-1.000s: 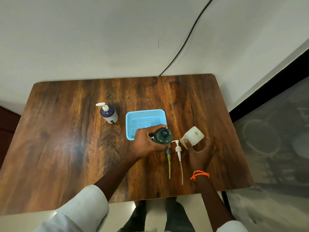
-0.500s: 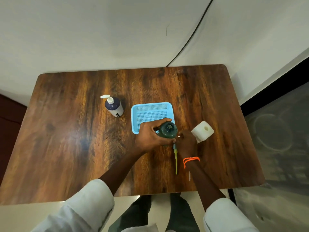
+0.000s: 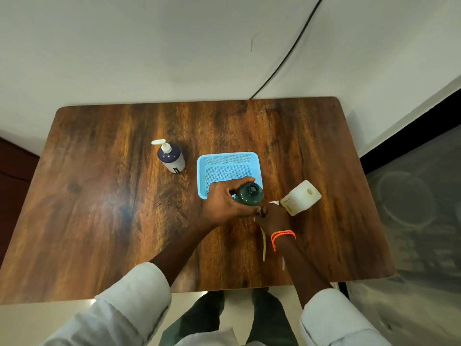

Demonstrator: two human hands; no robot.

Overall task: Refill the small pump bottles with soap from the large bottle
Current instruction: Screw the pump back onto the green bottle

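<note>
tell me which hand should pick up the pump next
Right, probably. The right hand already rests over the pump heads by the yellow tube, while the left hand grips the open green bottle and should keep steadying it.

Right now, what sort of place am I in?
Probably a plain room at home or a small workspace: a wooden table stands against a bare white wall, with a black cable running down it.

Dk green bottle – lt blue basket – orange wristband.
</note>
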